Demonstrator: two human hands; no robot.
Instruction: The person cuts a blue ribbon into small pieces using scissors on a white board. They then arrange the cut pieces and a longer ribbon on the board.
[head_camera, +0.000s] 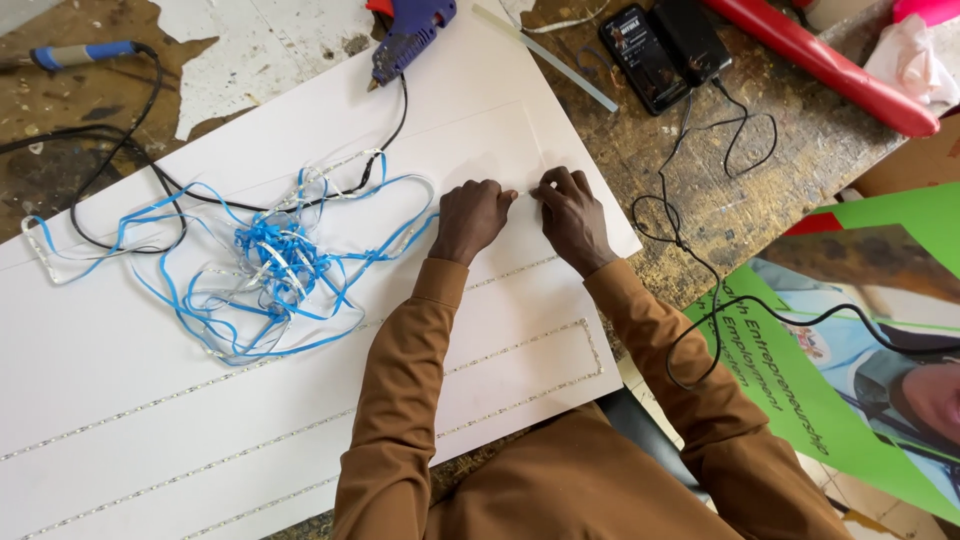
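On the white board (150, 400), left hand (470, 218) and right hand (572, 215) pinch a thin strip (524, 193) in closed grips; the nearby tangle (270, 262) could snag it.

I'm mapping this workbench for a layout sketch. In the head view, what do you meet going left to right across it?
Blue-handled tool → tangle of blue and clear strips → blue glue gun → left hand → right hand → black phone → red tube → green poster.
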